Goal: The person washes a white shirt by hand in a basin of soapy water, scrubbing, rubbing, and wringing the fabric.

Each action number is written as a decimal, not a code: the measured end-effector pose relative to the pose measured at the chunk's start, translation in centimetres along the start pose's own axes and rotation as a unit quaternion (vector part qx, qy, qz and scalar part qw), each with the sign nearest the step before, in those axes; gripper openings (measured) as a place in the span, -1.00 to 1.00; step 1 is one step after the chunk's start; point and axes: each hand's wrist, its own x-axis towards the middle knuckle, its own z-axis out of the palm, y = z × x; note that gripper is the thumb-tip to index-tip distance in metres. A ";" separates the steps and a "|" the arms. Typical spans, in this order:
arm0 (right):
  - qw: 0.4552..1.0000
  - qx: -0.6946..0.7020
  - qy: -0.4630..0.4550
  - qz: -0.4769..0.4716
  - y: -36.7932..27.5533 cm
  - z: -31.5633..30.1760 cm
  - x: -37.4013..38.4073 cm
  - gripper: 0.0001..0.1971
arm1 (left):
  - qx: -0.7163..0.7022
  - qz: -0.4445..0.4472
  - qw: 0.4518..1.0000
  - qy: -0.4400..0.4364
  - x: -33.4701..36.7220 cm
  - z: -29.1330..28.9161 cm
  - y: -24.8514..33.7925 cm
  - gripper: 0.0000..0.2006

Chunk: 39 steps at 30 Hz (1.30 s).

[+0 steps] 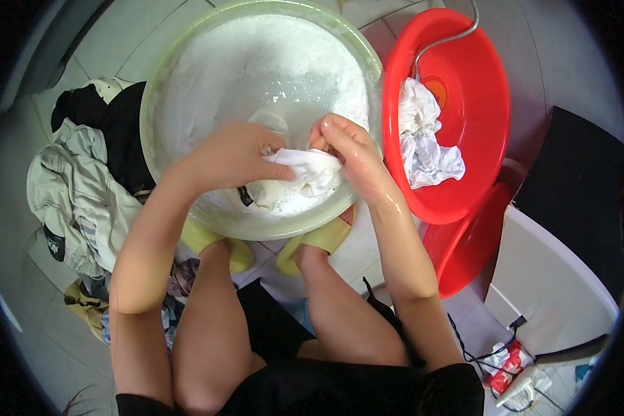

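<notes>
A white wet cloth garment (310, 168) is stretched between my two hands over a large pale green basin (148, 125) of sudsy water. My left hand (239, 158) grips its left part, thumb on top and fingers curled behind. At the other end, my right hand (350, 149) is closed on the fabric, its fingers pinched together and wet with suds. Part of the garment, with a small black label (245, 196), hangs down into the water near the basin's front rim. Its exact kind cannot be made out.
Right of the basin, a red tub (482, 118) holds crumpled white clothes (426, 139) and a metal shower hose (454, 38). Another red tub (464, 249) is tucked beneath it. Piled clothes (83, 187) lie at left. Black cables (475, 357) run along the floor at lower right.
</notes>
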 end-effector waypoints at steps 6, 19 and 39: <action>0.973 -0.146 0.159 -0.078 1.8 0.9 -1.3 -0.63 | -0.245 -0.035 0.969 0.019 -1.9 0.1 3.0 -0.69; 0.987 0.103 -0.002 0.126 -6.1 5.7 -5.5 -0.72 | -0.297 0.111 0.944 -0.089 -10.4 -0.5 14.4 -0.78; 0.980 -0.112 0.134 -0.098 -15.0 11.8 -13.7 -0.67 | -0.193 -0.177 0.965 -0.034 -6.7 -1.0 0.9 -0.64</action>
